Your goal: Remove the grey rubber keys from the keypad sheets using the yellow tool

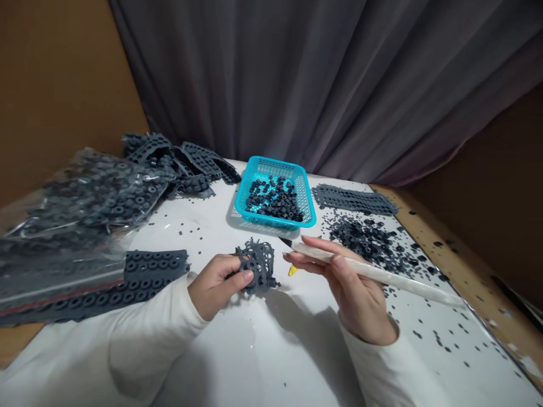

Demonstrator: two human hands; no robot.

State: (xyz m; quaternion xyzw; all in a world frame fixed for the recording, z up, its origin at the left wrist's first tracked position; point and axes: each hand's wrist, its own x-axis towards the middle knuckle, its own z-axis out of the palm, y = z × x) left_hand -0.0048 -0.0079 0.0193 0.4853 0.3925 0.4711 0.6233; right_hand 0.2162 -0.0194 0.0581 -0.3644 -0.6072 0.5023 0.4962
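My left hand pinches a curled piece of dark grey rubber sheet, full of round holes and ragged along its edges. To its right, my right hand grips a long tool with a white-wrapped handle and a dark pointed tip; its exact kind I cannot make out. The tip points left, a little apart from the rubber piece. Something small and yellow shows under the right fingers. Beyond both hands stands a turquoise plastic basket with many small black rubber rings inside.
A clear plastic bag of rubber rings lies at left, partly over a moulded rubber sheet. More sheets are heaped behind. At right are a perforated strip and a scattered pile of black scraps. A grey curtain hangs behind.
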